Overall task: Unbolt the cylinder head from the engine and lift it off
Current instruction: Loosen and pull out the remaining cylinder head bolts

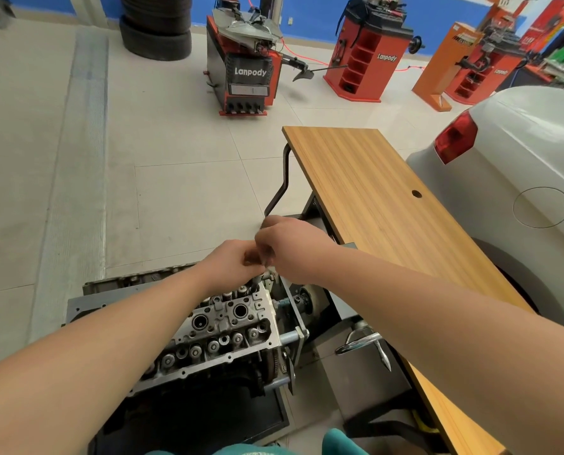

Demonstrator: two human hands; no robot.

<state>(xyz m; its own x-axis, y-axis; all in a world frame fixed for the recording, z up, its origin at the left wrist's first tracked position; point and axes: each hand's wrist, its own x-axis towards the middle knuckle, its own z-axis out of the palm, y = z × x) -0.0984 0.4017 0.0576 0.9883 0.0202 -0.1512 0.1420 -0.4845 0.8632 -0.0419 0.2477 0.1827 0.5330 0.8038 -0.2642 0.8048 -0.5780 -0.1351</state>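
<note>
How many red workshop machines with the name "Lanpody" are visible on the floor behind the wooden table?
3. One machine stands centre, beside the stacked tyres; one right of it; one far right, partly hidden by an orange stand. More may be hidden.

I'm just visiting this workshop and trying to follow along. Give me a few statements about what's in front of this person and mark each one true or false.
1. Both hands meet above the far end of the cylinder head. True.
2. The left hand rests flat on the wooden table. False: it is curled by the right hand, over the engine.
3. A white car stands right of the table. True.
4. The cylinder head lies on the wooden table. False: it sits on the engine, left of the table.
5. The stacked tyres sit on the car. False: they stand on the floor.
</note>
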